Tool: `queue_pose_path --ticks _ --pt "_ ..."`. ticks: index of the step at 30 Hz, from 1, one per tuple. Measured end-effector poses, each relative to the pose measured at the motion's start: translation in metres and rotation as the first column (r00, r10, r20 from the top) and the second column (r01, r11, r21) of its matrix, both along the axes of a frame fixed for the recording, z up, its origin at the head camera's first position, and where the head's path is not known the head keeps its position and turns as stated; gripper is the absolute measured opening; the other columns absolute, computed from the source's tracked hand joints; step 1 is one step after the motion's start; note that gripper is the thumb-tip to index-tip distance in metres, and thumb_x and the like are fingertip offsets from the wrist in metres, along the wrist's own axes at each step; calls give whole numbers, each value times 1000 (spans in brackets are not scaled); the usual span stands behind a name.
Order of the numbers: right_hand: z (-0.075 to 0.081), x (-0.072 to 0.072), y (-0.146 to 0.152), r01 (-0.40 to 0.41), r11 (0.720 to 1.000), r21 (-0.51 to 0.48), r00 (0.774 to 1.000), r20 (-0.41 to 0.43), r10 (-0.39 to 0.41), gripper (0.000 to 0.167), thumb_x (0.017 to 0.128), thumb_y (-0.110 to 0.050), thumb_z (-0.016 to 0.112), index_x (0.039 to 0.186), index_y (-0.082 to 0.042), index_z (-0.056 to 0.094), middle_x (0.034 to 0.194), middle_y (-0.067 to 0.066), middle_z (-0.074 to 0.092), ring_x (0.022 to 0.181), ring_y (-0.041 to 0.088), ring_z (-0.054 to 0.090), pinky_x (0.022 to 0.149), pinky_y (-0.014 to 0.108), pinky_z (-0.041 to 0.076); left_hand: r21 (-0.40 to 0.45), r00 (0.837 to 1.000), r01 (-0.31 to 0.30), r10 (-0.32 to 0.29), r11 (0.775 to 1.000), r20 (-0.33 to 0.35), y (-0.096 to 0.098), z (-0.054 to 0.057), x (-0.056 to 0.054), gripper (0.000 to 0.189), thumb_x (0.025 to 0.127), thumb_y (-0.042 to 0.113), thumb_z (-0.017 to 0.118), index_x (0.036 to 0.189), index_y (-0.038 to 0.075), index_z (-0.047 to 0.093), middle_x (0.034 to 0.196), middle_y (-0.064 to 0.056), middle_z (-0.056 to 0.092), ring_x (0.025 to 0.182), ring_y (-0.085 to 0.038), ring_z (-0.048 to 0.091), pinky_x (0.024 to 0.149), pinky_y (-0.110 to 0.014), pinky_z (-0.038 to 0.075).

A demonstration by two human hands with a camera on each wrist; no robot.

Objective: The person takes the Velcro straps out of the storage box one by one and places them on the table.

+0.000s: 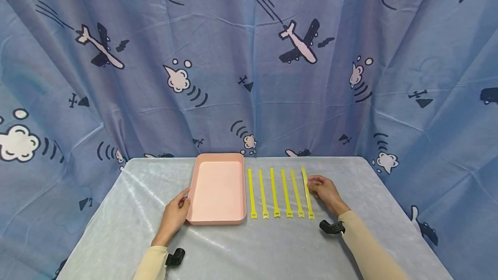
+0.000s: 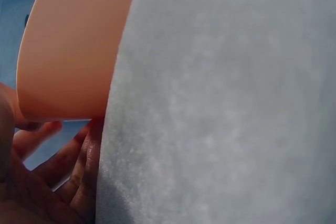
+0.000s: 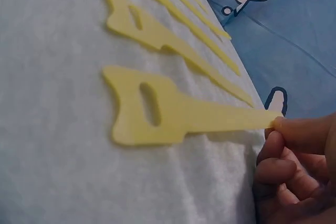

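Observation:
My left hand [image 1: 174,215] holds a shallow pink tray [image 1: 218,223] at its left side. In the left wrist view, the thumb is up by the rim of the tray wall [image 2: 73,51] and the fingers [image 2: 89,156] reach its base. My right hand [image 1: 324,190] pinches the rightmost yellow hook-and-loop cable tie [image 1: 306,191] between thumb and finger, toward its narrow far end. In the right wrist view, this tie's wide slotted head [image 3: 128,106] points away from the hand, while the strap slants up to the fingertips.
Several more yellow cable ties [image 1: 285,189] lie in a row between the tray and the held one, slotted ends toward me. All rest on a table with a light grey cloth [image 1: 288,249]. A blue patterned curtain [image 1: 233,90] hangs behind and at both sides.

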State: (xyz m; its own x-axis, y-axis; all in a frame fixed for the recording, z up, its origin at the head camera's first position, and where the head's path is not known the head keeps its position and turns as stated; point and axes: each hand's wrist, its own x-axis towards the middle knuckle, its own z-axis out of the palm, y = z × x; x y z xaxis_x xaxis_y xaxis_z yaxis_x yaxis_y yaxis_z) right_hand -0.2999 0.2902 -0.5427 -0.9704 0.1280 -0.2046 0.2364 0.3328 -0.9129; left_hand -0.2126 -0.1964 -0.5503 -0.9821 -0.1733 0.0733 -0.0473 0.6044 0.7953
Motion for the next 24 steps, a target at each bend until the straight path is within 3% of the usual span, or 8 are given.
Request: queue_pose_path --ticks 10,18,24 --pt "-2 -3 -8 53 996 70 999 -15 -52 27 96 -15 63 119 -2 59 85 -2 64 69 10 55 58 25 45 -6 1000 9 -9 1000 1 -4 0 -1 43 101 18 51 143 11 52 113 -16 68 85 -17 59 72 -30 45" --pt "-4 -7 -5 49 999 12 996 -73 -48 38 97 -12 60 131 0 50 91 2 62 71 11 55 58 25 46 -14 1000 9 -9 1000 -8 -3 0 -5 43 101 17 50 143 10 52 113 -16 69 85 -17 59 73 -31 45" --pt "-1 4 -10 -8 999 36 994 -113 12 34 99 -17 57 129 -1 51 99 7 58 74 11 57 60 26 49 6 1000 19 -19 1000 7 -3 3 -4 44 102 20 49 144 9 50 117 -17 68 97 -23 63 82 -37 48"
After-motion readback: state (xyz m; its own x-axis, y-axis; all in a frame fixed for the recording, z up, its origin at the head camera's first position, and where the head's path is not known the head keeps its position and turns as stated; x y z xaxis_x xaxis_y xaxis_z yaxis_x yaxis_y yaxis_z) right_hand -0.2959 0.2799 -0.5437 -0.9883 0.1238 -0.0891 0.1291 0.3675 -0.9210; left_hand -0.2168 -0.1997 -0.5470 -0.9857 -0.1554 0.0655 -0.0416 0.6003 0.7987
